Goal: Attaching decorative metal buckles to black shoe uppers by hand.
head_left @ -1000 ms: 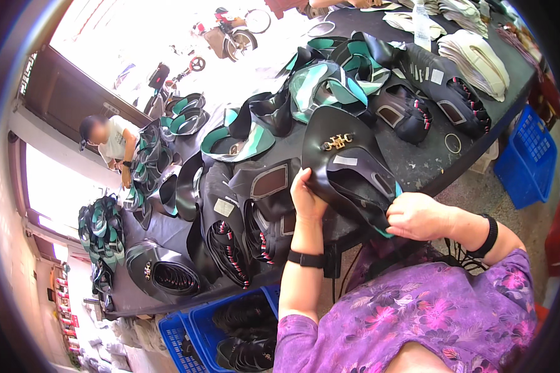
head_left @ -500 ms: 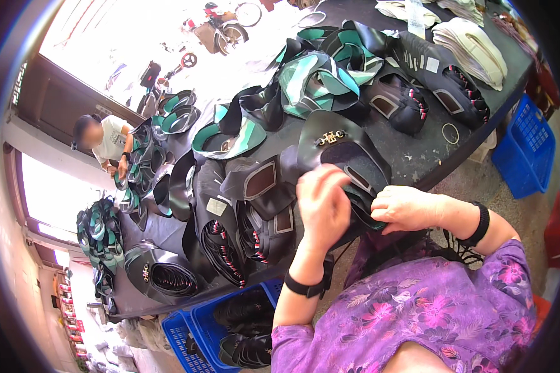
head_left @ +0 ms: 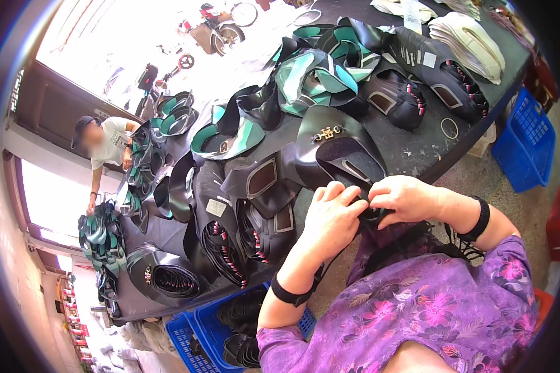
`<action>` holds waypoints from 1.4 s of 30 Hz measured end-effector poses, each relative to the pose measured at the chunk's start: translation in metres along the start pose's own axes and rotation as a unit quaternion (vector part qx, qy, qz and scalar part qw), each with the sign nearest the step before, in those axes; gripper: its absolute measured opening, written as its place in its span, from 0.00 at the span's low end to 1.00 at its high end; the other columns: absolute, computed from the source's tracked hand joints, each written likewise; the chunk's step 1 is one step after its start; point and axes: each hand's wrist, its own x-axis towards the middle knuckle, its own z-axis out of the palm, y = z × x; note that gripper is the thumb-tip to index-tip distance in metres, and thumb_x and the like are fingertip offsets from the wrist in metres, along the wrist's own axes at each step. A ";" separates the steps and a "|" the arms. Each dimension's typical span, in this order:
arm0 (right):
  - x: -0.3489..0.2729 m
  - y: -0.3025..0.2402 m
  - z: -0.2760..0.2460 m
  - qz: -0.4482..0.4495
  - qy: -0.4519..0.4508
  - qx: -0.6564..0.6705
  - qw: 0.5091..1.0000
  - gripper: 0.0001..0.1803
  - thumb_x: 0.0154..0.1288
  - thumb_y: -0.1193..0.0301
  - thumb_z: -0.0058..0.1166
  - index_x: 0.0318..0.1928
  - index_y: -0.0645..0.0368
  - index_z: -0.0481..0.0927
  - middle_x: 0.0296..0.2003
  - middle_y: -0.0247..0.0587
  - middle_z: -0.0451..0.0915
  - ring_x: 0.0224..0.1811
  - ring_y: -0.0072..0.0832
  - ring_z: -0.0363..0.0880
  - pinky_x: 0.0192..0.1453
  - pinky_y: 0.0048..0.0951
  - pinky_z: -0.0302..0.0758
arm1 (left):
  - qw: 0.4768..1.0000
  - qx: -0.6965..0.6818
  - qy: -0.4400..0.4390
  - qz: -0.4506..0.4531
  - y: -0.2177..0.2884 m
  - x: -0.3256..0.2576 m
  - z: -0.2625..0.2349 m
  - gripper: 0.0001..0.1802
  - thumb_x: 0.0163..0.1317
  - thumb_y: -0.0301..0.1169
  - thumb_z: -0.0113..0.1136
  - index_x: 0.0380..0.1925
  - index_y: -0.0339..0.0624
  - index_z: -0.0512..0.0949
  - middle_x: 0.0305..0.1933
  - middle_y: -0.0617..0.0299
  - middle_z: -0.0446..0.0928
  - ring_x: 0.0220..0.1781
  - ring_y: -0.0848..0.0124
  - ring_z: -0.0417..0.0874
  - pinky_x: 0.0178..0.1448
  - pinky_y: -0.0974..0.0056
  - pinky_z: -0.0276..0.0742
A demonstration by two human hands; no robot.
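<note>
At the table's near edge lies a black shoe upper (head_left: pixel 341 144) with a gold buckle on its rounded front. My left hand (head_left: pixel 335 219) pinches its near end, fingers bent over the dark material. My right hand (head_left: pixel 406 200) grips the same end from the right, thumb and fingers pressed together, its fingertips close to the left ones. What lies between the fingertips is mostly hidden. Just left of the upper are black shoe pieces with grey-framed windows (head_left: pixel 261 180) and a nested stack of black uppers (head_left: pixel 221 252) edged with red and white marks.
Green-and-black uppers (head_left: pixel 317 81) heap across the dark table (head_left: pixel 432 146). White folded cloth (head_left: pixel 470 46) lies far right. Blue crates stand below, one at the right (head_left: pixel 524 146), another at the lower left (head_left: pixel 208 336). Another person (head_left: pixel 111 143) works at the table's left end.
My left hand has come down onto the upper's near end, beside my right hand, which has shifted slightly. The other person's arm now reaches down to the hanging green-and-black heap.
</note>
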 end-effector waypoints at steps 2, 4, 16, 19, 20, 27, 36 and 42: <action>0.000 0.002 -0.002 0.001 -0.012 -0.009 1.000 0.18 0.39 0.64 0.63 0.29 0.61 0.73 0.30 0.41 0.70 0.35 0.40 0.72 0.38 0.37 0.70 | 0.999 0.027 -0.021 -0.008 0.001 0.000 0.000 0.15 0.38 0.26 0.55 0.32 0.46 0.76 0.39 0.69 0.71 0.42 0.66 0.68 0.47 0.62 0.62; 0.001 0.002 -0.004 -0.005 -0.038 -0.017 0.999 0.18 0.40 0.63 0.63 0.29 0.61 0.73 0.29 0.41 0.70 0.34 0.40 0.72 0.37 0.37 0.70 | 0.999 0.026 -0.045 -0.007 0.003 0.002 -0.001 0.15 0.37 0.26 0.55 0.31 0.46 0.76 0.39 0.69 0.71 0.42 0.66 0.68 0.47 0.61 0.62; 0.015 0.002 -0.015 -0.025 0.003 0.070 0.997 0.16 0.45 0.63 0.61 0.31 0.61 0.75 0.29 0.41 0.72 0.35 0.40 0.71 0.38 0.36 0.69 | 0.990 -0.136 0.037 -0.010 -0.014 0.004 -0.008 0.17 0.37 0.38 0.69 0.30 0.48 0.78 0.34 0.66 0.72 0.44 0.64 0.67 0.50 0.60 0.58; 0.018 0.000 -0.019 -0.006 -0.004 0.093 0.996 0.17 0.45 0.63 0.61 0.31 0.62 0.75 0.29 0.41 0.72 0.35 0.39 0.71 0.38 0.36 0.69 | 0.983 -0.175 0.038 -0.028 -0.015 0.004 -0.011 0.17 0.38 0.36 0.69 0.30 0.46 0.78 0.36 0.64 0.71 0.45 0.63 0.65 0.53 0.59 0.58; 0.019 -0.001 -0.020 0.006 -0.005 0.106 0.994 0.17 0.46 0.63 0.61 0.31 0.62 0.75 0.29 0.42 0.72 0.36 0.39 0.71 0.39 0.36 0.69 | 0.984 -0.173 0.038 -0.024 -0.016 0.004 -0.012 0.17 0.38 0.36 0.69 0.30 0.46 0.78 0.36 0.64 0.71 0.45 0.63 0.65 0.53 0.59 0.58; 0.024 -0.003 -0.019 0.004 -0.002 0.101 0.995 0.16 0.46 0.64 0.61 0.32 0.62 0.75 0.29 0.42 0.72 0.36 0.39 0.71 0.39 0.35 0.69 | 0.983 -0.179 0.023 -0.036 -0.018 0.003 -0.018 0.18 0.37 0.37 0.70 0.29 0.45 0.77 0.36 0.64 0.70 0.46 0.63 0.64 0.53 0.59 0.58; 0.029 -0.006 -0.025 -0.008 0.000 0.111 0.994 0.16 0.46 0.65 0.61 0.33 0.63 0.75 0.29 0.42 0.72 0.36 0.39 0.71 0.39 0.34 0.69 | 0.984 -0.168 0.051 -0.023 -0.022 0.004 -0.021 0.18 0.35 0.37 0.71 0.28 0.45 0.77 0.36 0.65 0.70 0.45 0.64 0.64 0.53 0.60 0.59; 0.031 -0.007 -0.026 -0.007 0.012 0.145 0.989 0.16 0.47 0.66 0.61 0.32 0.64 0.75 0.30 0.42 0.72 0.36 0.38 0.72 0.39 0.33 0.68 | 0.969 -0.238 0.061 -0.038 -0.022 0.005 -0.019 0.18 0.36 0.35 0.72 0.27 0.43 0.76 0.36 0.64 0.70 0.45 0.65 0.65 0.52 0.62 0.60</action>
